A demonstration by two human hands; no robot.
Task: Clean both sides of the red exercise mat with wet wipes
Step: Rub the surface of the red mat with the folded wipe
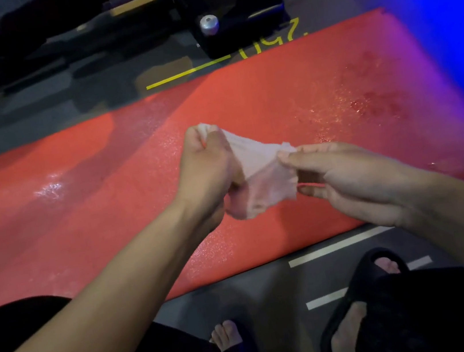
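Observation:
The red exercise mat (pixel 134 172) lies flat on the floor across the middle of the head view, with wet shiny patches at the left and the right. Above it I hold a white wet wipe (pixel 257 169) stretched between both hands. My left hand (pixel 208 164) grips one end of the wipe in curled fingers. My right hand (pixel 354 178) pinches the other end between thumb and fingertips, its other fingers fairly straight.
My feet in black slippers (pixel 361 304) stand on the grey floor just below the mat's near edge. A black machine base with a silver knob (pixel 208 24) sits beyond the far edge, beside yellow floor markings (pixel 188 73). Blue light falls on the right.

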